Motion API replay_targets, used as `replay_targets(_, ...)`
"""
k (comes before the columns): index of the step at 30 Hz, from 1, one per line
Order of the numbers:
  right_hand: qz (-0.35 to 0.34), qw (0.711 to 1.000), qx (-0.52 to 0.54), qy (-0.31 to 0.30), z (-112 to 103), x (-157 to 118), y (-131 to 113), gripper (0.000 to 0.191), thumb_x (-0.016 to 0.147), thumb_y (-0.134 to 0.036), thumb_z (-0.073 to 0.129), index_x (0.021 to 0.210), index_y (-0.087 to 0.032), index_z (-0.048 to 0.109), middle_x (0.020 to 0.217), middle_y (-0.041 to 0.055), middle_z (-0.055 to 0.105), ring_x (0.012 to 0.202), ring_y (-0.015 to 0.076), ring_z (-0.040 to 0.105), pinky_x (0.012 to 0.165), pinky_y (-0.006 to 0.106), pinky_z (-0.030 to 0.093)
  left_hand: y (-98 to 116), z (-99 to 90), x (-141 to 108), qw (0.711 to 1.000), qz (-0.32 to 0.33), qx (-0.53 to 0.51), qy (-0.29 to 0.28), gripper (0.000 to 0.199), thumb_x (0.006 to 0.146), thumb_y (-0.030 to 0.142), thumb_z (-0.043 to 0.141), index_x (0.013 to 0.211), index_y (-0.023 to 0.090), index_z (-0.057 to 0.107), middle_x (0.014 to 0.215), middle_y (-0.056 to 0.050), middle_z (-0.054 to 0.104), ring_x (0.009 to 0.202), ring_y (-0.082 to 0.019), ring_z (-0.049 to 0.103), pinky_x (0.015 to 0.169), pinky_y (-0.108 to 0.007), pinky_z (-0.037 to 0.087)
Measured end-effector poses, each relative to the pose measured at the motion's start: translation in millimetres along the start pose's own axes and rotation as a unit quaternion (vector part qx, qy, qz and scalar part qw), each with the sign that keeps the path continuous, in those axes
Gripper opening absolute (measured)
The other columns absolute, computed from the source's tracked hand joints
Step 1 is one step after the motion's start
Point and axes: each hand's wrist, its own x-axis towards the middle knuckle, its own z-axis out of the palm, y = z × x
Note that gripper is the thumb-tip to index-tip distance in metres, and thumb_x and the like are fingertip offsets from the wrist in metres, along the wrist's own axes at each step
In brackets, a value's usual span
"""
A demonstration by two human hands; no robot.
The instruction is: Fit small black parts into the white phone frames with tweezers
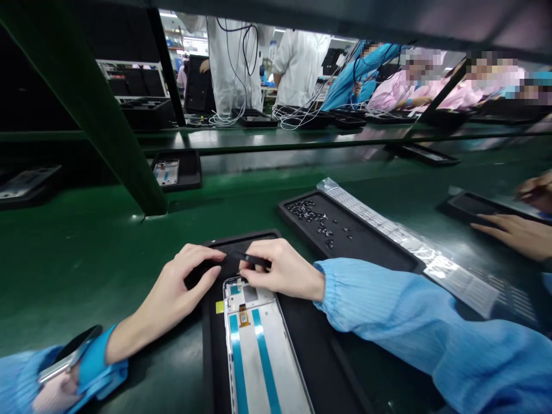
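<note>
My right hand (287,269) is closed around black tweezers (255,260), which point left over the top end of a silver phone frame (272,351). Blue strips and a small orange flex cable show on the frame, with a yellow tab at its left edge. It lies in a black tray (308,330). Across from the tweezers' tip is my left hand (179,287), thumb and index finger curved and apart; nothing shows between them. Whether its index fingertip touches the tweezers I cannot tell.
Behind my right arm, a black tray (366,247) holds many small black parts, beside a clear plastic strip of labels (383,227). A co-worker's hand (513,233) is at the right edge. A green post (125,149) rises on the left, near another tray with a phone frame (167,172).
</note>
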Motion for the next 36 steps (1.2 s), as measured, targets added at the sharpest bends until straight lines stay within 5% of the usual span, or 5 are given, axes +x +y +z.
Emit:
replay_targets(6,-0.001,0.999,-0.004,-0.042,1,-3,1,0.006,0.066,-0.005,0.061,0.066,-0.010,0.062,0.063,-0.0008,0.057,0.057,0.0066,0.049,0.054,0.017,0.035,9,-3.7,-7,0.993,0.096,0.054,-0.038,0.014,0.085,0.025,0.050,0.092,0.022,0.061,0.092,-0.002,0.064,0.093,-0.019,0.052,0.079,-0.035,0.041)
replay_targets(25,-0.010,0.997,-0.055,-0.049,9,-8,3,0.008,0.065,-0.007,0.061,0.069,-0.012,0.055,0.068,-0.0016,0.053,0.062,0.0076,0.047,0.058,0.018,0.034,8,1.6,-5,0.994,0.079,0.060,-0.051,0.012,0.083,0.020,0.048,0.087,0.021,0.059,0.091,-0.002,0.063,0.090,-0.019,0.052,0.076,-0.034,0.035)
replay_targets(36,-0.026,0.982,-0.128,-0.136,4,-5,-10,0.005,0.073,-0.011,0.057,0.077,-0.012,0.055,0.079,0.0020,0.053,0.064,0.0092,0.046,0.057,0.020,0.034,11,-0.4,-3,0.990,0.105,0.062,-0.067,0.014,0.087,0.022,0.048,0.094,0.023,0.060,0.093,-0.001,0.064,0.094,-0.019,0.049,0.079,-0.036,0.031)
